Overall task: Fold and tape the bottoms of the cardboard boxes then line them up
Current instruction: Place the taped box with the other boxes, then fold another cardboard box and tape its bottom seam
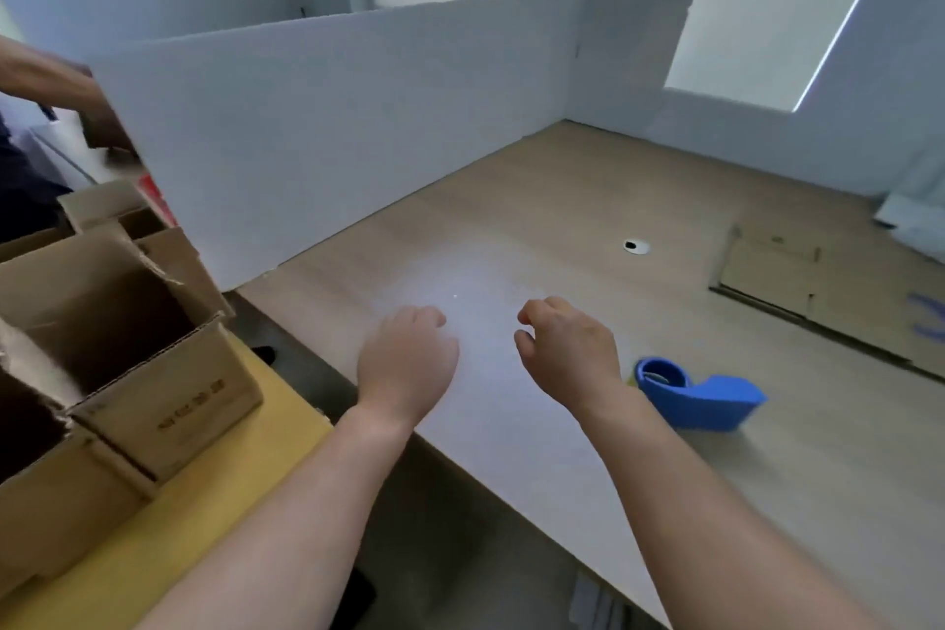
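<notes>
Several assembled cardboard boxes [153, 368] stand open-topped in a row at the left, on a yellow surface [215, 501]. A stack of flat, unfolded cardboard [797, 276] lies on the wooden table [511, 220] at the far right. A blue tape dispenser [700, 391] sits on the table just right of my right hand. My left hand [404, 363] and my right hand [567, 348] hover side by side over the table's near middle, fingers loosely curled, holding nothing.
A white partition board [332, 128] runs along the table's left side and back. A round cable hole [636, 247] sits mid-table. Another person's arm [46, 77] reaches in at the far left behind the partition. The table's front edge runs diagonally below my forearms.
</notes>
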Demonstrator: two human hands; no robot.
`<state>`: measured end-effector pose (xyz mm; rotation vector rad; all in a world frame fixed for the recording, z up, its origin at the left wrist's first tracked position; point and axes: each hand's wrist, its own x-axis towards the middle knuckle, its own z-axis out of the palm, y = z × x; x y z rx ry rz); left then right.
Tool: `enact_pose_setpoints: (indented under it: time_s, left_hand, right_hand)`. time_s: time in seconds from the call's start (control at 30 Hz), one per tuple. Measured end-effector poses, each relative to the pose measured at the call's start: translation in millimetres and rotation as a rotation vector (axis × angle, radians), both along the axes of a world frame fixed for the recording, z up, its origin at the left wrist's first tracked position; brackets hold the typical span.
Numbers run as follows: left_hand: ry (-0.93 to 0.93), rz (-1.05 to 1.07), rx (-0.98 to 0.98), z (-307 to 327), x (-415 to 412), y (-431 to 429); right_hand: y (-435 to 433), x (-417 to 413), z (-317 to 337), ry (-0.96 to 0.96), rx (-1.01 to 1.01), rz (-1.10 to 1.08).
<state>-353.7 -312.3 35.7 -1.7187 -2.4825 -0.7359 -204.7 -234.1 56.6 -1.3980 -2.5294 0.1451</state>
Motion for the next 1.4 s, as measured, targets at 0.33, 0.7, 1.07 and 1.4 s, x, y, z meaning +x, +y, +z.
enact_pose_setpoints:
  time_s: [0.33,0.7,1.07,1.4]
  left_hand:
    - [0.028,-0.206,-0.168,-17.2,183.6,92.7]
    - [0.039,-0.385,-0.271,-27.2,326.8,173.9]
    - [0.055,-0.511,-0.367,-41.8,359.7,280.5]
    - [0.066,-0.535,-0.502,-100.0,358.7,417.2]
  right_hand:
    - [43.8,200.3,-16.0,-0.035,-0.065,-0.262]
    - [81.7,359.9,-40.4,-0.054,-0.127,-0.460]
    - [164.0,404.4,-67.6,-0.038,-0.292,-0.653]
    - [284.5,430.9,-118.0,-0.035,-0.421,-0.822]
